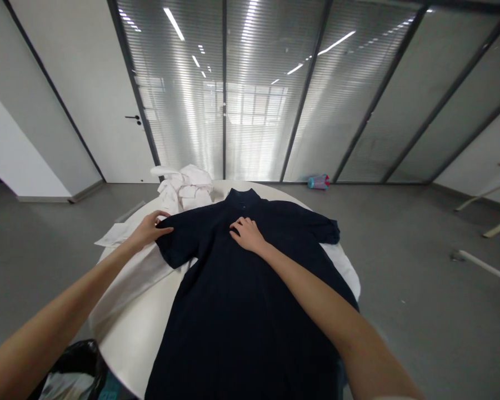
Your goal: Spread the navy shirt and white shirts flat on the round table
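A dark navy short-sleeved shirt (237, 311) with a small collar lies spread over a round white table (129, 333), its collar toward the far edge. My left hand (148, 229) is at the end of the left sleeve, thumb on the cloth and fingers bent round the upper edge. On the upper chest, just below the collar, rests my right hand (247, 233), palm down with its fingers slightly bent and apart. White cloth (139, 266) lies partly under the left sleeve, and more white cloth (344, 266) shows beneath the right side.
A crumpled white cloth pile (185, 186) sits at the table's far left. Below the near left edge stands a bin with a black liner (81, 355). Against the glass partition (258, 100) lies a blue and red item (319, 181). Furniture legs (483, 197) stand at right.
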A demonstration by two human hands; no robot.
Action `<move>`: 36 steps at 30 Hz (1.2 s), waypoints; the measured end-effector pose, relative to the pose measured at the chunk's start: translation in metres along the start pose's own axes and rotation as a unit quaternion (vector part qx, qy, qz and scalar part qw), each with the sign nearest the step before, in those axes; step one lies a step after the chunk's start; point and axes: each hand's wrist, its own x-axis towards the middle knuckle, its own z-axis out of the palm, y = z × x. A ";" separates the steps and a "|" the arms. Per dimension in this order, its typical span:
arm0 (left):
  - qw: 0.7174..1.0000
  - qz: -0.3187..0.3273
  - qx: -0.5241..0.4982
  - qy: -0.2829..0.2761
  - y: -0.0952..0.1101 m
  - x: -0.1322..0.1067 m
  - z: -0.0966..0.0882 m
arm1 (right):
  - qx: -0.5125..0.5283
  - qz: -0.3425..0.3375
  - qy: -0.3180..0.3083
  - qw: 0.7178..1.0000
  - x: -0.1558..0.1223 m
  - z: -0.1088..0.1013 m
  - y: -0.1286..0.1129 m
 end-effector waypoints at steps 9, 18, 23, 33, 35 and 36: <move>0.956 0.047 0.288 0.034 -0.011 -0.014 0.014 | 0.000 0.002 -0.003 1.000 0.000 0.000 -0.002; 0.932 0.310 0.183 -0.038 0.082 -0.026 0.074 | 0.009 0.074 0.037 0.997 -0.012 -0.022 0.028; 0.919 0.279 0.250 -0.125 0.062 -0.028 0.112 | -0.035 0.121 0.038 0.991 -0.043 -0.045 0.079; 0.912 0.249 0.287 -0.156 0.053 -0.033 0.114 | -0.061 0.233 -0.091 0.966 -0.067 -0.025 0.129; 0.912 0.244 0.288 -0.158 0.054 -0.032 0.114 | -0.057 0.231 -0.089 0.967 -0.064 -0.024 0.130; 0.913 0.242 0.287 -0.158 0.053 -0.031 0.115 | -0.056 0.230 -0.085 0.968 -0.063 -0.023 0.131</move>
